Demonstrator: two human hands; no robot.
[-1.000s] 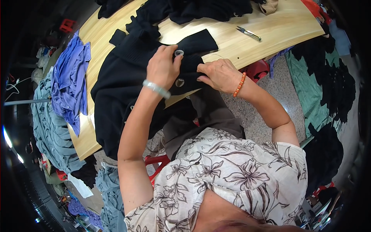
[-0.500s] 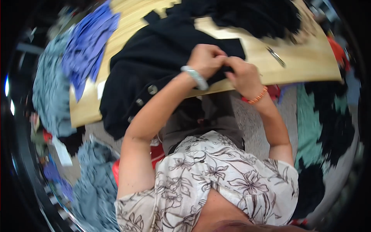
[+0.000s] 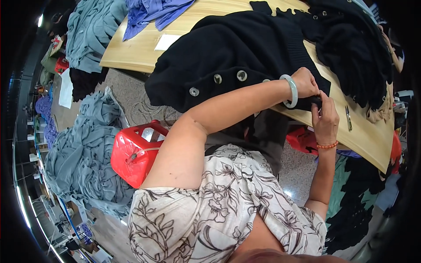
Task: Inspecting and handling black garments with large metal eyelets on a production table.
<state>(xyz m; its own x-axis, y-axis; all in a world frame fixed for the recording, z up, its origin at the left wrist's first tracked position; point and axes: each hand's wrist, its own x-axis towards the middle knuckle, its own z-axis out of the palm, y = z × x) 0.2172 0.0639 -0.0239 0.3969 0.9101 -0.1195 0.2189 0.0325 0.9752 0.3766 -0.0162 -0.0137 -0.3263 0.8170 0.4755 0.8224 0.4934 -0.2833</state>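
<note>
A black knit cardigan (image 3: pixel 245 48) with large buttons along its band lies over the near edge of the wooden table. At its right end, both hands meet over a dark edge of the knit. My left hand (image 3: pixel 305 82), with a pale bangle at the wrist, has its fingers closed on the cloth. Just below it, my right hand (image 3: pixel 326 117), wearing an orange bead bracelet, pinches at the same edge, fingertips nearly touching the left ones. Any fine thread between the fingertips is too small to make out. To the right of the hands lies a slim metal hand tool (image 3: pixel 348 118).
More black garments (image 3: pixel 351 52) lie on the table (image 3: pixel 372 136) at the far right. Purple cloth (image 3: pixel 153 15) and a white paper (image 3: pixel 167 42) lie to the left. Grey-green cloth (image 3: pixel 83 149) and a red plastic container (image 3: pixel 133 153) are on the floor.
The whole view has swung, so the table and cardigan sit differently in it and the red container shows more. Both hands stay close together at the cardigan's edge.
</note>
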